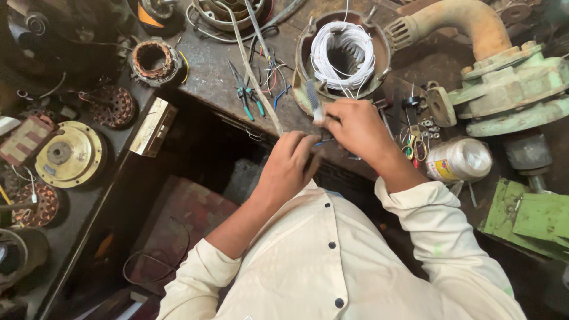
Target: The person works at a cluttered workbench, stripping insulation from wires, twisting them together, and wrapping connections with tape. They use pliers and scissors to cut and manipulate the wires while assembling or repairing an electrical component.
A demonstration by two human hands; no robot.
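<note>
A round motor stator (379, 56) lies on the dark workbench (207, 71) with a coil of white winding wire (342, 53) inside it. My right hand (355, 127) is closed on a thin grey tool (312, 101) just below the stator's near rim. My left hand (290, 163) sits close beside it, fingers pinched on something small and bluish; what it is I cannot make out. Both hands hover at the bench's front edge.
Green-handled pliers (246, 98) and loose coloured wires lie left of the stator. A roll of clear tape (459, 160), small scissors (413, 142), a green pump housing (510, 89) with a rusty pipe (474, 21) sit right. Copper-wound stators (155, 60) and a yellow disc (68, 155) lie left.
</note>
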